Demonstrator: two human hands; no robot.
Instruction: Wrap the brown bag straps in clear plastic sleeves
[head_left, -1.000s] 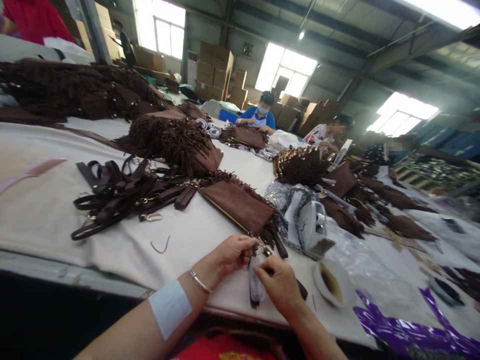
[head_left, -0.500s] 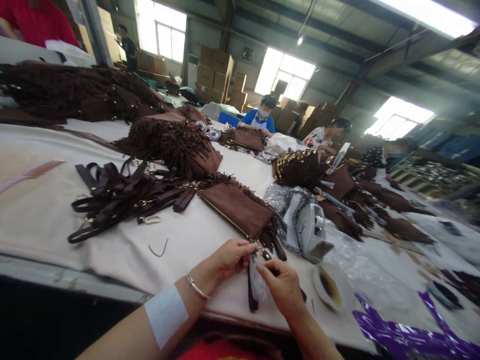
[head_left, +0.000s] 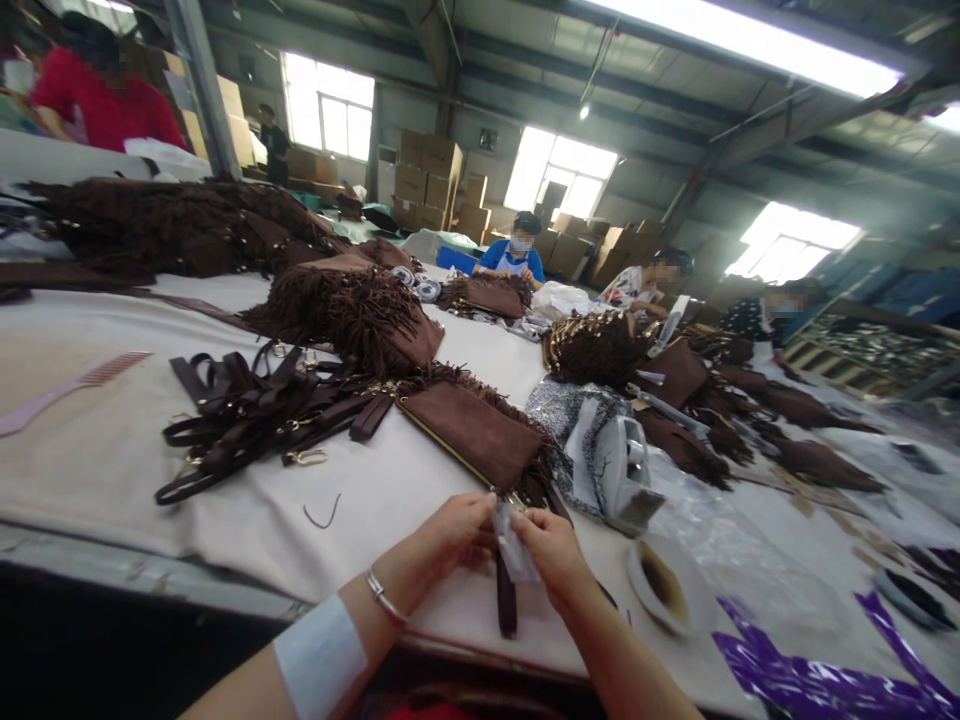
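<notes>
A brown suede pouch with a gold zipper and fringe lies flat in front of me. At its near corner, my left hand pinches a small translucent plastic wrap between thumb and fingers. My right hand grips the same wrap from the other side, close to the left fingertips. Gold metal hardware shows just behind the fingers, partly covered by them. A dark brown wrist strap hangs down below the wrap towards the table edge.
Dark straps with gold clasps lie in a heap on the left, near a pink comb. A tape dispenser, a round dish and purple plastic are at right. Fringed bags and co-workers are beyond.
My right hand has moved up and left, closer to the left hand, and the wrap is now bunched between both. The view has tipped slightly upward.
</notes>
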